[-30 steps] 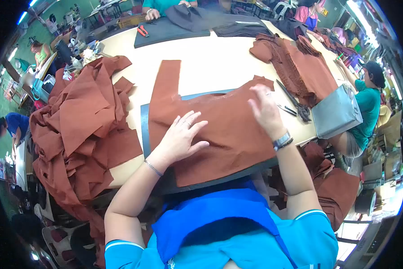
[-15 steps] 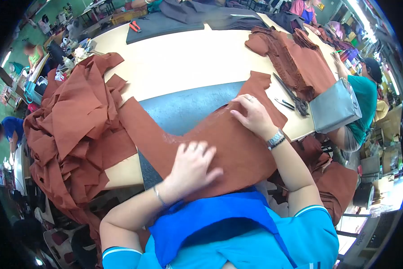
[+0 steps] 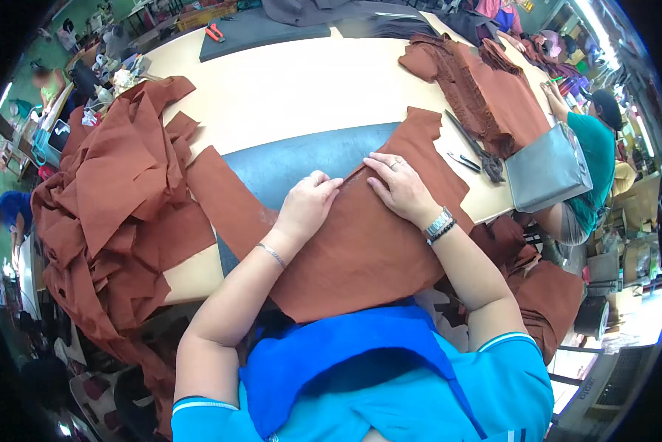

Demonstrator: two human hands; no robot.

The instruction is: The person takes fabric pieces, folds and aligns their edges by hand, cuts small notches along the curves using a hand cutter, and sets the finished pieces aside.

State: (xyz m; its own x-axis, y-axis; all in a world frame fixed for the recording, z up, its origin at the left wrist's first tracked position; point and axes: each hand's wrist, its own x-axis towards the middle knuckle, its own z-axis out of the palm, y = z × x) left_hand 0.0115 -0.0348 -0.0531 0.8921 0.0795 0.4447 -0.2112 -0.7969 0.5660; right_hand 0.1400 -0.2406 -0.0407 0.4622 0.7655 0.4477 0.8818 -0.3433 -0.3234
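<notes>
A reddish-brown cut fabric piece [image 3: 368, 250] with a curved upper edge lies in front of me, partly on a dark grey-blue board [image 3: 301, 158]. My left hand [image 3: 309, 206] has its fingers pinched together on that curved edge. Beside it on the right, my right hand [image 3: 404, 193] grips the same edge between fingertips and thumb. Along the edge near my left hand runs a whitish, shiny streak. The fabric's lower end reaches my blue apron [image 3: 345, 342].
Crumpled brown fabric [image 3: 117, 191] is heaped at the left. More brown fabric [image 3: 493, 96], scissors [image 3: 467, 136], a small cutting tool [image 3: 465, 162] and a grey box [image 3: 548, 169] are at the right. Red-handled pliers [image 3: 214, 32] lie far back. A person in green [image 3: 603, 155] sits at the right.
My left hand has moved up from lying spread on the fabric to pinching its curved edge. My right hand has shifted slightly down and left, its fingers closing on the edge.
</notes>
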